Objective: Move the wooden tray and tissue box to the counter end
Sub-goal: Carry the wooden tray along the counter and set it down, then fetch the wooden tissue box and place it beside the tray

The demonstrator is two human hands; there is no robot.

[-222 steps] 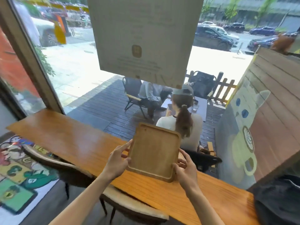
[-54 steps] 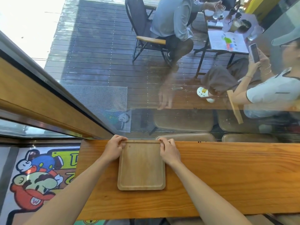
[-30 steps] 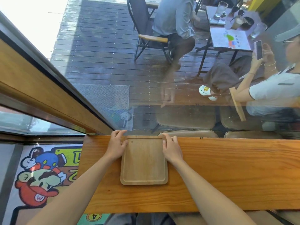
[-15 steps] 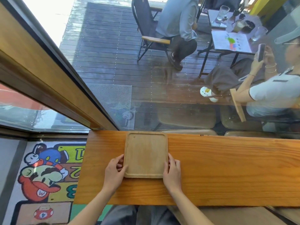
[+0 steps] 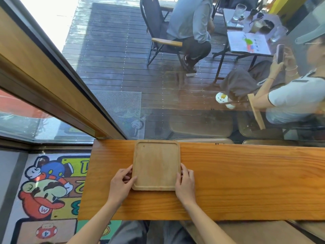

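Observation:
The square wooden tray (image 5: 156, 164) lies flat near the left end of the wooden counter (image 5: 246, 182), its far edge against the window glass. My left hand (image 5: 121, 184) touches the tray's near left corner with curled fingers. My right hand (image 5: 185, 183) presses against its near right edge. Both hands flank the tray and rest on the counter. No tissue box is in view.
The counter's left end (image 5: 88, 180) drops off to a cartoon floor mat (image 5: 44, 187). A window pane (image 5: 158, 85) runs along the far edge; people sit at a table outside. A bench (image 5: 255, 231) lies under the counter at right.
My hands slid from the tray's far corners to its near corners. The tray shifted to the far edge of the counter and now sits still against the glass.

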